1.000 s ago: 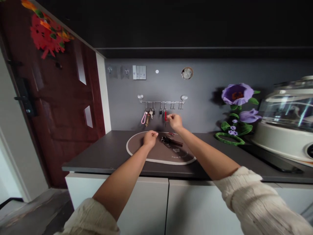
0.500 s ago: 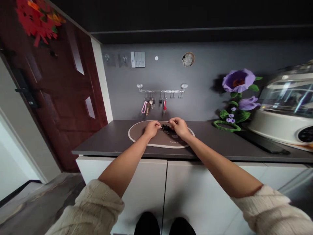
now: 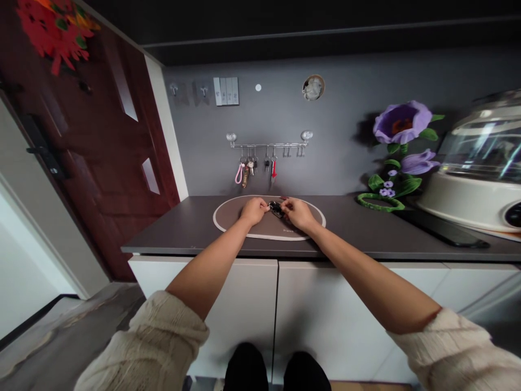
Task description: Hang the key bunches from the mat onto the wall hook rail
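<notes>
Over an oval brown mat with a cream border, my left hand and my right hand meet at a small dark bunch of keys. Both hands pinch it from either side, and their fingers hide most of it. Above them on the grey wall, a metal hook rail carries several hanging keys, a pink strap and a red key fob.
The dark grey countertop runs above white cabinets. A dark red door stands at the left. A purple flower ornament and a white appliance with a glass lid stand at the right.
My right hand has come down from the hook rail to the mat. Both hands have closed together on the key bunch and lifted it from the mat.
</notes>
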The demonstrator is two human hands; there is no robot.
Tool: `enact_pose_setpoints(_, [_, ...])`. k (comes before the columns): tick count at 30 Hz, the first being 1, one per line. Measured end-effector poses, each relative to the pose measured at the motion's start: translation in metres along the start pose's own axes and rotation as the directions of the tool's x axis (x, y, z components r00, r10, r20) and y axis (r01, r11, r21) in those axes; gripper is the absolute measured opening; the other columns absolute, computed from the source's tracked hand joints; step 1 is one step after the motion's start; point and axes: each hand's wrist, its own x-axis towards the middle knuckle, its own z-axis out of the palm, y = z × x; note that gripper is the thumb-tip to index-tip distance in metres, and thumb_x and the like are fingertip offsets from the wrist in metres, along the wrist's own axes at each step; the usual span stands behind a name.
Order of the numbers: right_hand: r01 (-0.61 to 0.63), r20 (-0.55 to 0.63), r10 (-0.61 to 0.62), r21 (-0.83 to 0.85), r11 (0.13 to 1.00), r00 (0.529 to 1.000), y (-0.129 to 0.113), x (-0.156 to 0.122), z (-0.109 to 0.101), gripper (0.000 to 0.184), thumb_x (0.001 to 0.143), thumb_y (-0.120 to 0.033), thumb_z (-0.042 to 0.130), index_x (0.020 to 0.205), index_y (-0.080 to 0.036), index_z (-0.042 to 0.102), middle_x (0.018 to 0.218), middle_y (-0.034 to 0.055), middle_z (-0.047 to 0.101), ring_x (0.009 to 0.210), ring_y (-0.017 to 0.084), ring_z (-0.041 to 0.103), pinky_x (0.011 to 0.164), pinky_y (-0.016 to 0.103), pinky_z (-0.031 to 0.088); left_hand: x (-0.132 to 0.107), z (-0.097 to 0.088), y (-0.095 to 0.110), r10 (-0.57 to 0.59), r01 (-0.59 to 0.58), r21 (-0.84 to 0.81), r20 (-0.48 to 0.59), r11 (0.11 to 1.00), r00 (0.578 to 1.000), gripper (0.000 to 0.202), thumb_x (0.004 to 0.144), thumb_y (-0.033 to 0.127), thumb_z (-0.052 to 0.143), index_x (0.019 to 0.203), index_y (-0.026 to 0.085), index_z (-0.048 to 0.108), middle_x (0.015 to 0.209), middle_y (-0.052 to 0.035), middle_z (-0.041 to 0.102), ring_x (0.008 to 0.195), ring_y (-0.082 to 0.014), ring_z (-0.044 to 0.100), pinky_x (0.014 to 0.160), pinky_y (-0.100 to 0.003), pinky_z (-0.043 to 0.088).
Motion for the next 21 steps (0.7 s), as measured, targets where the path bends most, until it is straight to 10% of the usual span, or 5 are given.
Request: enact_pose_setpoints(21, [-0.021,0.003,0.021,0.03,0.999,1.0,0.0021,0.003,0.002,0.012,0.073,-0.018,0.046,0.073,-0.016,0.058,0.052,-0.0027,0.056,0.048,0.008,0.051,0.054,0.018,0.036,-0.0018,-0.0022,0.0011,0.189,-0.183,0.151,-0.027,0.971,0.982,0.015,0.079,0.015,0.043,0.077,0.019,0.057,0.085,-0.0045,0.056,0.084,-0.0159,0.048,0.076,-0.027,0.036])
